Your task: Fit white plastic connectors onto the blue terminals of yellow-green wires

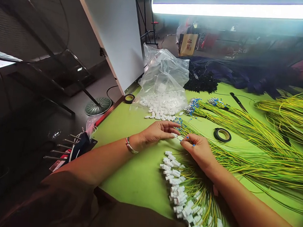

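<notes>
My left hand (pixel 158 131) pinches a small white plastic connector housing (pixel 174 135) between thumb and finger. Close to its right, my right hand (pixel 197 148) is closed on thin wires with blue terminal ends (pixel 193 145). One wire tip points at the housing; whether it has entered cannot be made out. Below my hands lies a pile of wires with white housings (pixel 178 194) on their ends. Yellow-green wires (pixel 231 152) with bare blue-tipped terminals stretch away to the right, behind my right hand.
A clear plastic bag (pixel 166 68) spills loose white housings (pixel 164 105) at the back. Black tape rolls (pixel 222 135) lie on the green table (pixel 132 174). Farther back are black connectors (pixel 203 82), a dark blade-like tool (pixel 237 101) and a coiled wire bundle (pixel 292 110). A white panel (pixel 115 29) stands left.
</notes>
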Demonstrator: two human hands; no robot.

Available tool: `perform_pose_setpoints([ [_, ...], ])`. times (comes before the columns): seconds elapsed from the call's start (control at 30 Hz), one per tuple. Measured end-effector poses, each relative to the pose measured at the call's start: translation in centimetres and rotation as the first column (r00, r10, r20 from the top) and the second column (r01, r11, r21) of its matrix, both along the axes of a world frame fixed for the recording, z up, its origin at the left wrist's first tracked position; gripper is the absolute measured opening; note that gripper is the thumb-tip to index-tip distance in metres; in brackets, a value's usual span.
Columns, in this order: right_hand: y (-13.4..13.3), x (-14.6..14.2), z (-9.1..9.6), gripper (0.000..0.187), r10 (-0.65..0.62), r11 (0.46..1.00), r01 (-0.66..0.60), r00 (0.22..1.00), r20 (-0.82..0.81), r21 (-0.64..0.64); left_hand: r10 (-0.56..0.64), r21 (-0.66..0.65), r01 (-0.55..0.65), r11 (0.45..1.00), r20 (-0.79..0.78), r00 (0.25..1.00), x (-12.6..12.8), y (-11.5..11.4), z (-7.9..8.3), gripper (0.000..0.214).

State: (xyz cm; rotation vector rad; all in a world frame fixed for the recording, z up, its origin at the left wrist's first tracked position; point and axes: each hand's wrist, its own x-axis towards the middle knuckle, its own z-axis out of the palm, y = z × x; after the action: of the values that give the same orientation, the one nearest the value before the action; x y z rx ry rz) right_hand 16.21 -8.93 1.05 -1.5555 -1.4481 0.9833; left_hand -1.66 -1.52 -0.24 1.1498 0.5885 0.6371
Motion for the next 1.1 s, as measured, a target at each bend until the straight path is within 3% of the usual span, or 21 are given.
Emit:
perform_pose_setpoints([
  [0.2,0.1,0.0,-0.1,0.017,0.04,0.999,-0.04,0.999,0.005,-0.011,-0.044,0.144,0.053,0.988,-0.064,0.997,0.1,0.0,0.0,0.052],
  [0.4,0.0,0.2,-0.1,0.02,0.044,0.998,-0.045,0.999,-0.031,-0.047,0.078,0.296,-0.049,0.954,-0.088,0.993,0.8,-0.6,-0.1,0.038],
  [0.6,0.1,0.3,-0.7,0.025,0.063,0.997,-0.065,0.996,-0.066,-0.038,0.061,0.07,-0.057,0.996,-0.049,0.997,0.9,-0.6,-0.3,0.037],
  [0.8,0.0,0.7,-0.6,0.027,0.075,0.996,-0.078,0.995,-0.071,-0.031,0.119,-0.126,-0.12,0.985,-0.014,0.993,0.9,-0.8,0.0,0.036],
  [0.97,-0.1,1.2,-1.3,0.024,-0.003,1.0,-0.001,0.991,-0.132,-0.029,0.117,-0.144,-0.116,0.983,-0.003,0.993,1.0,-0.9,-0.3,0.036],
  [1.1,-0.2,1.1,-1.5,0.026,-0.015,0.999,0.008,0.99,-0.141,-0.052,0.115,-0.074,-0.117,0.99,-0.023,0.993,1.1,-0.9,-0.5,0.035],
])
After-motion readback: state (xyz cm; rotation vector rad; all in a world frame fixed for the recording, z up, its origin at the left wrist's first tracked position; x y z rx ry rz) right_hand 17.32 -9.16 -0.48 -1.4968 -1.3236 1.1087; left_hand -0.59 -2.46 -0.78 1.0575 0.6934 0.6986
